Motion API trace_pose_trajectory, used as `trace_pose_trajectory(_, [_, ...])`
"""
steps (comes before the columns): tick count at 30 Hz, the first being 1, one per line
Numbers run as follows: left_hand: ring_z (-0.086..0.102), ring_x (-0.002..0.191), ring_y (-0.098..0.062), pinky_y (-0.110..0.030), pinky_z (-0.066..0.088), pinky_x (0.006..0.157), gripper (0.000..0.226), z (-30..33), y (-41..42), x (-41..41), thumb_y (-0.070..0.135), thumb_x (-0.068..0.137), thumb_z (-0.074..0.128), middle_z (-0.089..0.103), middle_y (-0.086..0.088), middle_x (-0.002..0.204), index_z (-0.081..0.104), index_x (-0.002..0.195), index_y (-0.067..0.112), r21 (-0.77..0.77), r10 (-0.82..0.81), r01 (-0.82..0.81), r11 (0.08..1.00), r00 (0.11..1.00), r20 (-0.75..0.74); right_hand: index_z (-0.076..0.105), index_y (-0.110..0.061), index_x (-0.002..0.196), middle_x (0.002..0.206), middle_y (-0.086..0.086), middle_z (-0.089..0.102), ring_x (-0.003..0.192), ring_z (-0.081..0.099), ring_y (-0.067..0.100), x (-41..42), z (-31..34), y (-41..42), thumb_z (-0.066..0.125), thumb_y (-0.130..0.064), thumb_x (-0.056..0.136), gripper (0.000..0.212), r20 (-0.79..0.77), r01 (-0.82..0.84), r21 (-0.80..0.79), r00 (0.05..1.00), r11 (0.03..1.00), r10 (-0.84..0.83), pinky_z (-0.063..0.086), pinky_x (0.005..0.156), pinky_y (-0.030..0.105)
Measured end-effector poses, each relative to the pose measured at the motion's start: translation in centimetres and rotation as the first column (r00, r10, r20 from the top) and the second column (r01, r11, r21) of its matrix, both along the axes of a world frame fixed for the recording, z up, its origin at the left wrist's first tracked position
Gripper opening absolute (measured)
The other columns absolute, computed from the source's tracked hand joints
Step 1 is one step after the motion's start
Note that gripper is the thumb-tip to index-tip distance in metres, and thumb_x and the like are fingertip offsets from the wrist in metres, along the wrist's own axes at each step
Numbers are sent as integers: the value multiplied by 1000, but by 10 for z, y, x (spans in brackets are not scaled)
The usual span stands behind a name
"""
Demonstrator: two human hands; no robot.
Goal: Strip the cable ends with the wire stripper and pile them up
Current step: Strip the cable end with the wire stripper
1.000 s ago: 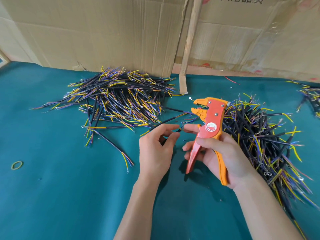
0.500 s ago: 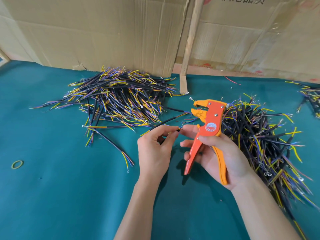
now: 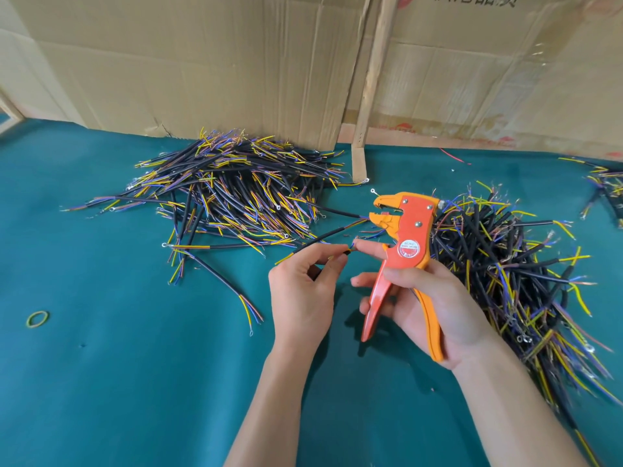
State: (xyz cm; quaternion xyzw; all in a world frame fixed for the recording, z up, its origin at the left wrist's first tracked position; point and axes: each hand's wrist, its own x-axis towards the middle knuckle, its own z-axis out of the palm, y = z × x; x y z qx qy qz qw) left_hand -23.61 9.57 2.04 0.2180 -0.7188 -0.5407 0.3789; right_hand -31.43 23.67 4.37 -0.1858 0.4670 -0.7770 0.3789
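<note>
Cable point(image 3: 323, 236) of black sheath is what we hold in our left hand point(image 3: 303, 298): the thumb and the first finger are curled and pinch it near one end, and the rest of it runs up and to the left, above the green table cover point(image 3: 135, 382). At the pinched end some short coloured cores come out, and the tip of our right forefinger touches them.

In the head view our right hand point(image 3: 435, 308) grips the orange wire stripper point(image 3: 404, 244). The thumb lies across its body below the round red label, the orange handle rests in the palm, and the other fingers curl behind the red handle. The two handles stand apart. The head of the tool points to the left, its jaws a little open, just above the cable end and not touching it.

Behind our left hand lies a big pile of cables point(image 3: 232, 190), black with yellow, blue and purple ends. A second pile point(image 3: 499, 264) lies to the right, just behind the tool. A yellow-green rubber band point(image 3: 37, 319) rests alone at the left. Cardboard sheets point(image 3: 202, 62) stand at the back.
</note>
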Motion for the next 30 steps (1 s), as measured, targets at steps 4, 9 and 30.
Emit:
trace_pose_trajectory(4, [48,56,-30,-37,44,54,36,0,1,-2,9,87,75,69,10,70,74,83,45,24,21,-20,1000,1000,-2,60,6,127,140,10,64,92,71,30,-1,-1,1,65,-6,81,48,-8,3,-6,1000,1000,-3,58,68,45])
trace_pose_trajectory(9, [48,54,-25,-32,44,54,28,-1,0,-1,9,87,76,70,10,69,77,84,38,27,33,-33,999,999,7,62,5,124,140,10,64,90,70,31,-3,-3,2,65,-6,81,44,-21,13,0,1000,1000,-13,57,68,45])
trace_pose_trajectory(30, [50,52,-12,-27,45,54,30,-2,-8,5,7,93,69,71,4,74,70,82,34,117,103,-94,989,992,-71,66,7,124,108,33,68,89,71,43,0,-2,2,66,4,75,49,252,-243,167,948,956,197,59,79,55])
